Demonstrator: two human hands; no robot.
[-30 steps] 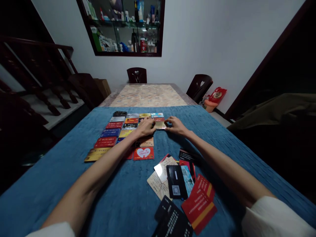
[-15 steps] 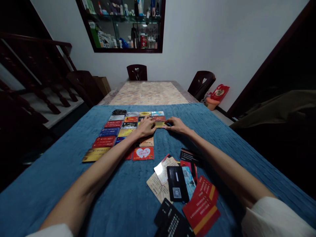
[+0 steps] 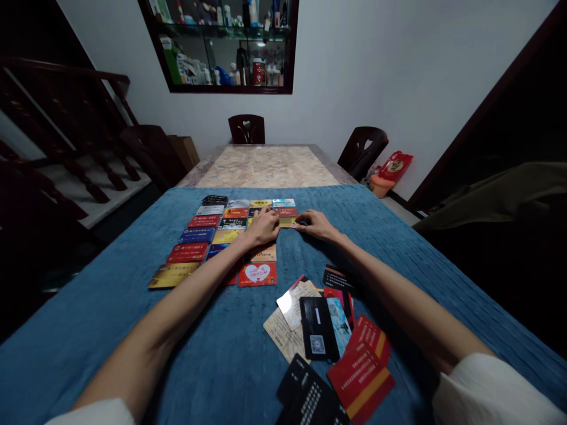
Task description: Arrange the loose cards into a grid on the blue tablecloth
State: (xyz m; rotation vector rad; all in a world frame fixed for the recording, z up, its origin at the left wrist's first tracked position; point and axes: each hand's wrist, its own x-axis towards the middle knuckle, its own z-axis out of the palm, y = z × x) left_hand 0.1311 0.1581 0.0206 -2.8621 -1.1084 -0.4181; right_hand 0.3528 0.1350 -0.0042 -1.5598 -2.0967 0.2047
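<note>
Gold card (image 3: pixel 287 222) lay flat between both grips; left hand (image 3: pixel 263 228) and right hand (image 3: pixel 315 224) fingertips pinched its ends, fingers half-curled.

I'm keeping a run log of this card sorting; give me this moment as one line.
left hand: on card grid | right hand: touching gold card | loose card pile: near, untouched | surface: blue cloth

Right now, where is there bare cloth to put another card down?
Bare blue cloth lies between the forearms, below the heart card, and right of the right hand. Crowded: the card grid by the left hand and the loose pile.
</note>
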